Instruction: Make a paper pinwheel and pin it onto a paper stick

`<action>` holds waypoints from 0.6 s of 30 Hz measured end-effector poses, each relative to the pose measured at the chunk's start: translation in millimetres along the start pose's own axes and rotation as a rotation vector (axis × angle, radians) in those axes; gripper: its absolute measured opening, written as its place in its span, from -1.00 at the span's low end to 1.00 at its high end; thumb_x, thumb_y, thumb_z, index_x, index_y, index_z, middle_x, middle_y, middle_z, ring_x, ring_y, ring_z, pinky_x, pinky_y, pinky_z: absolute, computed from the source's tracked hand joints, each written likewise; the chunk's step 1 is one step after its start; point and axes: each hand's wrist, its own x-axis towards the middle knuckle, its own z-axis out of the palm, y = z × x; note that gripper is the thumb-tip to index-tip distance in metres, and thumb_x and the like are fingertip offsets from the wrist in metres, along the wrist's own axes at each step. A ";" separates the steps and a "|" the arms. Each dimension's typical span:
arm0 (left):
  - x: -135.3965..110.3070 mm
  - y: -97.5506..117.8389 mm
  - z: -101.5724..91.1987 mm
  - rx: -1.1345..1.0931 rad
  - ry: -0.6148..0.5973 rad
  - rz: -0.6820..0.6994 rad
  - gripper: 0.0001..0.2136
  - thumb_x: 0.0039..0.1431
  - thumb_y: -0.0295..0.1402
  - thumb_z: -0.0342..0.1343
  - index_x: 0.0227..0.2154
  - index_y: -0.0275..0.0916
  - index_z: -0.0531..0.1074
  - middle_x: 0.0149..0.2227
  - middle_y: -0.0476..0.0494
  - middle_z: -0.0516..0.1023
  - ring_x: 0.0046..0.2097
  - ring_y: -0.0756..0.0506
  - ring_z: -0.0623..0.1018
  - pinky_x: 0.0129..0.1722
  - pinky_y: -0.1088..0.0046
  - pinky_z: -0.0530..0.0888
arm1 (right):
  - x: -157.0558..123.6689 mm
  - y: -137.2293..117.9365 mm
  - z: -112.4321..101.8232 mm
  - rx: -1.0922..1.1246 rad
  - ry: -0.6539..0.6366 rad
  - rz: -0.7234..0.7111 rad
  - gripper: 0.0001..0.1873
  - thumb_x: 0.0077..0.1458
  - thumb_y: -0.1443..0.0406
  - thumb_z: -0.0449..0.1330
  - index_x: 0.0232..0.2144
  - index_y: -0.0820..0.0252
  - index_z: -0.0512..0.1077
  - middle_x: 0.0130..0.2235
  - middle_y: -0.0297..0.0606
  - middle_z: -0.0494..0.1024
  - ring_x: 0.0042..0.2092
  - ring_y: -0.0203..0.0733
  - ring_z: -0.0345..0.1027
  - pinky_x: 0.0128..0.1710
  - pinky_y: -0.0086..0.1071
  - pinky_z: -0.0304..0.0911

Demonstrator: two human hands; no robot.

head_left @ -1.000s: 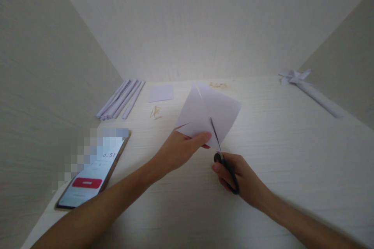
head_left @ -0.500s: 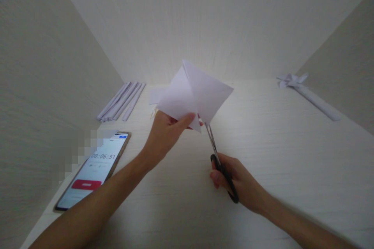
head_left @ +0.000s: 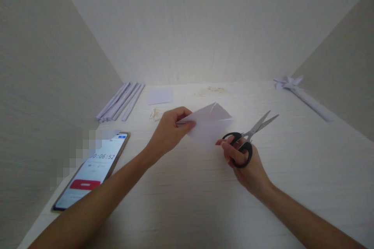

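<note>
My left hand (head_left: 172, 130) pinches a white sheet of paper (head_left: 209, 122) at its left corner, thumb on top. A slit shows near the sheet's far corner, and its near part is blurred. Just right of the sheet, my right hand (head_left: 245, 159) has its fingers through the black handles of a pair of scissors (head_left: 253, 130). The blades are parted and point up to the right, apart from the paper. The tips of my right thumb and finger are close to the sheet's lower right edge; whether they touch it I cannot tell.
Several rolled paper sticks (head_left: 124, 101) lie at the back left, beside a small white paper square (head_left: 160, 96). Pale thin bands (head_left: 156, 114) and more strands (head_left: 216, 89) lie behind my hands. A phone (head_left: 90, 171) showing a timer rests at left. A paper pinwheel on a stick (head_left: 309, 101) lies at right.
The scissors have come away from the paper and swung to point up right in my right hand. The paper has turned and dropped lower, uncovering the square and strands behind it.
</note>
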 end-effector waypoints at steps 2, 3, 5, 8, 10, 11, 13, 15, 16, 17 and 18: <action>-2.8 -0.6 4.5 -0.011 -0.025 -0.014 -0.93 -0.12 -0.41 0.06 -0.52 -0.31 0.34 -0.54 0.03 0.39 -0.49 0.06 0.38 -0.51 0.57 0.29 | 0.3 0.7 0.6 0.014 0.033 0.011 -0.74 -0.25 0.28 0.30 -0.55 0.20 0.27 -0.64 -0.49 0.26 -0.64 -0.45 0.00 -0.68 -0.52 -0.16; -4.0 -0.3 6.7 -0.034 -0.026 -0.025 -0.92 -0.12 -0.40 0.07 -0.51 -0.31 0.34 -0.52 0.02 0.40 -0.48 0.06 0.39 -0.51 0.57 0.30 | 0.2 1.2 0.9 0.010 0.047 0.009 -0.74 -0.28 0.30 0.31 -0.55 0.20 0.26 -0.63 -0.50 0.25 -0.64 -0.47 -0.01 -0.67 -0.52 -0.15; -5.4 0.9 10.0 -0.096 -0.005 -0.059 -0.85 -0.16 -0.39 0.12 -0.46 -0.30 0.32 -0.50 0.00 0.43 -0.50 0.06 0.40 -0.53 0.57 0.31 | -0.3 1.6 1.4 0.001 0.077 -0.019 -0.74 -0.28 0.32 0.31 -0.57 0.21 0.26 -0.63 -0.50 0.24 -0.62 -0.46 0.01 -0.64 -0.51 -0.12; -6.0 2.2 12.8 -0.214 0.048 -0.125 -0.70 -0.27 -0.41 0.20 -0.41 -0.28 0.27 -0.53 0.03 0.44 -0.57 0.09 0.38 -0.59 0.61 0.29 | -1.4 0.1 2.1 0.016 0.129 -0.050 -0.74 -0.28 0.31 0.31 -0.59 0.22 0.25 -0.63 -0.49 0.21 -0.60 -0.44 0.02 -0.63 -0.49 -0.10; -6.7 1.9 15.0 -0.283 0.031 -0.169 -0.72 -0.26 -0.39 0.21 -0.43 -0.29 0.28 -0.58 0.04 0.43 -0.60 0.10 0.38 -0.60 0.62 0.29 | -1.9 -1.7 2.2 0.036 0.163 -0.056 -0.73 -0.29 0.31 0.31 -0.59 0.21 0.25 -0.64 -0.50 0.18 -0.62 -0.45 -0.01 -0.65 -0.49 -0.12; -7.4 1.5 16.8 -0.308 -0.004 -0.196 -0.76 -0.23 -0.37 0.20 -0.46 -0.30 0.29 -0.60 0.03 0.43 -0.60 0.10 0.39 -0.61 0.63 0.29 | -2.0 -2.5 2.1 0.041 0.173 -0.056 -0.72 -0.29 0.31 0.32 -0.59 0.21 0.24 -0.65 -0.50 0.17 -0.63 -0.46 -0.03 -0.65 -0.49 -0.13; -9.7 0.7 21.5 -0.311 -0.109 -0.254 -0.82 -0.18 -0.32 0.17 -0.53 -0.33 0.34 -0.64 -0.01 0.42 -0.61 0.09 0.39 -0.63 0.62 0.28 | -1.9 -3.4 1.7 0.033 0.172 -0.061 -0.72 -0.29 0.31 0.31 -0.59 0.20 0.24 -0.65 -0.51 0.16 -0.64 -0.47 -0.06 -0.66 -0.49 -0.15; -12.7 0.1 26.7 -0.264 -0.212 -0.297 -0.84 -0.15 -0.33 0.14 -0.60 -0.35 0.38 -0.67 -0.02 0.41 -0.63 0.09 0.37 -0.66 0.62 0.25 | -1.6 -3.6 1.3 -0.002 0.155 -0.063 -0.73 -0.28 0.30 0.31 -0.59 0.20 0.23 -0.64 -0.49 0.17 -0.63 -0.46 -0.05 -0.66 -0.48 -0.14; -14.0 0.1 28.8 -0.242 -0.248 -0.305 -0.85 -0.15 -0.34 0.14 -0.63 -0.34 0.38 -0.69 -0.02 0.40 -0.64 0.09 0.37 -0.67 0.62 0.24 | -1.5 -3.7 1.2 -0.018 0.148 -0.062 -0.73 -0.27 0.30 0.31 -0.59 0.20 0.23 -0.64 -0.48 0.18 -0.63 -0.46 -0.04 -0.66 -0.48 -0.13; -15.1 0.3 30.3 -0.227 -0.272 -0.308 -0.86 -0.15 -0.36 0.13 -0.66 -0.34 0.38 -0.70 -0.02 0.40 -0.64 0.09 0.37 -0.68 0.62 0.23 | -1.6 -3.9 1.2 -0.027 0.141 -0.061 -0.73 -0.27 0.29 0.31 -0.59 0.20 0.24 -0.63 -0.47 0.20 -0.63 -0.45 -0.03 -0.66 -0.48 -0.13; -15.8 0.8 31.1 -0.223 -0.279 -0.307 -0.86 -0.15 -0.37 0.13 -0.67 -0.34 0.38 -0.70 -0.01 0.39 -0.64 0.09 0.37 -0.69 0.62 0.23 | -1.9 -4.1 1.2 -0.028 0.139 -0.061 -0.73 -0.27 0.28 0.30 -0.59 0.20 0.24 -0.62 -0.46 0.22 -0.63 -0.45 -0.02 -0.66 -0.48 -0.13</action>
